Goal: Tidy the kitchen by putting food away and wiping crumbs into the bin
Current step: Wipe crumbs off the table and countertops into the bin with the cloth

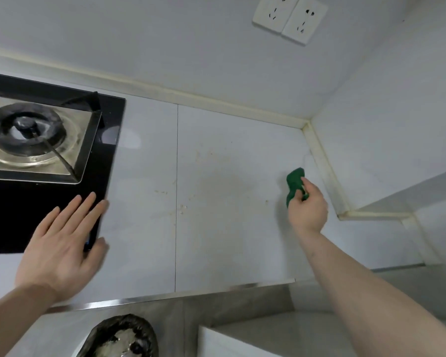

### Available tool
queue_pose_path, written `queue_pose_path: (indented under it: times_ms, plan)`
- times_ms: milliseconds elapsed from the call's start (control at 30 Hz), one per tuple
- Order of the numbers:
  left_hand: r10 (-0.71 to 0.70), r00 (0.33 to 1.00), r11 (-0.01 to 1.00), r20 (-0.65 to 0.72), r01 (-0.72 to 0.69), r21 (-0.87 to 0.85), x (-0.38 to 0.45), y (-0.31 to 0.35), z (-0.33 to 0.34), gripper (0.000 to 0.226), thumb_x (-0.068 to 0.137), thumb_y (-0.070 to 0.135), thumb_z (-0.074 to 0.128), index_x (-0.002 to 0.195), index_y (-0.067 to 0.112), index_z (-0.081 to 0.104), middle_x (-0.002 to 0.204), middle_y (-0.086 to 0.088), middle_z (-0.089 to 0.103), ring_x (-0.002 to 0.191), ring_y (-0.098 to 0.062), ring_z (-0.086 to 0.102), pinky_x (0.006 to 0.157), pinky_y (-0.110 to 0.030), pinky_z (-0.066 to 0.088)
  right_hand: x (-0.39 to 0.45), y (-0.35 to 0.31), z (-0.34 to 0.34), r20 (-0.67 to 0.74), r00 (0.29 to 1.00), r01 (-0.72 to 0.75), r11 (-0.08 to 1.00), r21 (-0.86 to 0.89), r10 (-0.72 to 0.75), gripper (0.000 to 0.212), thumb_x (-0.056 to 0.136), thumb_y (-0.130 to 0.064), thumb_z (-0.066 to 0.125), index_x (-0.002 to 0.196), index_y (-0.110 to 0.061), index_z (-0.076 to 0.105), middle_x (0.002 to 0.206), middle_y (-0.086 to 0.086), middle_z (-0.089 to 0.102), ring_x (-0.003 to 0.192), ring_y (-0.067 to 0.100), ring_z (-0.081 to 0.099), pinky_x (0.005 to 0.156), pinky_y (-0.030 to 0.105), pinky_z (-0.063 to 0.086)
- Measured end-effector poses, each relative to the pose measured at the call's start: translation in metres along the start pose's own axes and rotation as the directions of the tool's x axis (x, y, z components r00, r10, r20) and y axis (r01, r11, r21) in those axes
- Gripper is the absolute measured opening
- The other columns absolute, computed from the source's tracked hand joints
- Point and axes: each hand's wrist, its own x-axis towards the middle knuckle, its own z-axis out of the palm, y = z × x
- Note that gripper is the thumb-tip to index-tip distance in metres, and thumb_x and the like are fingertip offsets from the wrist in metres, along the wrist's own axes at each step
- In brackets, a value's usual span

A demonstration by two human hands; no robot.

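While the head camera looks down on a glossy white countertop (229, 228), the right hand (308, 210) holds a green scouring cloth (294, 182) near the back right corner. The cloth is soft and crumpled, pinched narrow in the middle; its upper lobe bulges out above the curled fingers and its lower end shows below them. The thumb lies across its right edge, and the fingers are wrapped round it. Whether the cloth touches the counter cannot be told.

Pale crumbs (182, 208) lie scattered on the slab, well left of the cloth, in a small cluster just beside the thin dark seam (177, 176) that divides the counter, with fainter specks and a dull smear further back.

The left hand (62, 243) is spread flat, fingers straight and slightly fanned, over the front right corner of the black glass hob (23, 215); it holds nothing. On the hob a square brushed steel tray (85, 140) surrounds a round dark burner (26, 127).

A yellowed sealant strip (191, 95) runs along the joint between counter and smooth white wall. Two white sockets (290, 18) sit high on that wall. Below the metal counter edge, a bin lined with a crinkled black bag (121, 336) stands open.
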Motion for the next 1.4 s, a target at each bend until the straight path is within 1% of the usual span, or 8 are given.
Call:
queue_pose_path:
  times_ms: [167,333,500,667,833,967,1100,1400]
  plan:
    - [-0.02,1.0,1.0,-0.005,0.02,-0.011,0.002,0.0,0.002,0.075,0.093,0.055,0.028,0.162,0.028,0.024,0.17,0.004,0.018,0.158,-0.014,0.01,0.128,-0.041,0.008,0.017,0.053,0.006,0.172,0.951,-0.224,0.958,-0.179,0.255,0.049,0.097,-0.014,0.051,0.146,-0.019,0.054,0.142,0.009,0.06,0.127,0.034,0.056,0.104,0.043,0.046]
    - [-0.005,1.0,1.0,0.012,0.005,0.0,0.003,0.002,0.0,0.074,0.093,0.052,0.03,0.162,0.027,0.024,0.17,0.004,0.019,0.158,-0.014,0.01,0.129,-0.043,0.008,-0.036,0.02,0.058,0.069,0.996,-0.048,0.975,-0.217,0.065,0.053,0.088,-0.016,0.057,0.141,-0.02,0.057,0.143,0.007,0.058,0.133,0.031,0.049,0.11,0.049,0.038]
    - [-0.018,1.0,1.0,0.0,0.018,-0.009,0.0,0.006,-0.004,0.072,0.094,0.051,0.031,0.162,0.028,0.025,0.169,0.003,0.021,0.158,-0.014,0.011,0.129,-0.041,0.008,-0.071,-0.033,0.084,0.14,0.99,0.044,0.985,-0.166,-0.02,0.05,0.09,-0.017,0.058,0.139,-0.027,0.058,0.145,-0.006,0.056,0.14,0.024,0.044,0.113,0.051,0.032]
    - [-0.014,1.0,1.0,-0.014,0.013,-0.024,0.001,0.007,-0.007,0.073,0.093,0.049,0.035,0.161,0.027,0.028,0.169,0.003,0.022,0.158,-0.014,0.013,0.128,-0.041,0.01,-0.125,-0.082,0.104,0.227,0.926,0.32,0.946,-0.05,-0.301,0.046,0.086,-0.019,0.062,0.131,-0.031,0.064,0.133,-0.011,0.062,0.13,0.019,0.051,0.108,0.048,0.04]
    - [-0.026,0.999,0.996,-0.043,0.022,-0.085,0.002,0.009,-0.009,0.073,0.087,0.051,0.04,0.155,0.024,0.043,0.164,0.002,0.035,0.155,-0.018,0.025,0.127,-0.043,0.017,-0.114,-0.083,0.098,0.239,0.892,0.379,0.923,0.067,-0.384,0.045,0.083,-0.01,0.063,0.123,-0.029,0.066,0.123,-0.01,0.067,0.115,0.022,0.059,0.096,0.044,0.048]
    - [-0.07,0.997,0.994,-0.02,0.068,-0.09,0.017,0.007,-0.017,0.076,0.086,0.061,0.037,0.148,0.019,0.053,0.155,-0.003,0.049,0.147,-0.025,0.038,0.121,-0.045,0.029,-0.06,-0.048,0.069,0.059,0.958,0.274,0.955,0.112,-0.282,0.044,0.084,-0.005,0.063,0.125,-0.021,0.066,0.123,-0.003,0.067,0.106,0.027,0.061,0.085,0.043,0.054]
    - [0.013,1.0,0.997,0.007,-0.013,-0.073,0.014,-0.001,-0.008,0.079,0.088,0.058,0.038,0.157,0.021,0.038,0.163,-0.001,0.036,0.155,-0.021,0.024,0.128,-0.04,0.012,0.004,-0.003,0.04,-0.014,0.995,0.103,0.994,-0.02,-0.103,0.044,0.091,-0.008,0.058,0.134,-0.017,0.062,0.131,0.003,0.063,0.114,0.032,0.059,0.093,0.048,0.051]
    - [-0.003,1.0,0.996,-0.017,0.002,-0.084,0.018,-0.001,-0.003,0.079,0.088,0.057,0.039,0.159,0.025,0.033,0.168,0.005,0.023,0.157,-0.012,0.014,0.129,-0.034,-0.001,0.064,0.007,0.1,0.165,0.986,0.039,0.993,-0.113,-0.02,0.053,0.091,-0.012,0.054,0.144,-0.012,0.055,0.142,0.013,0.058,0.132,0.034,0.05,0.114,0.047,0.039]
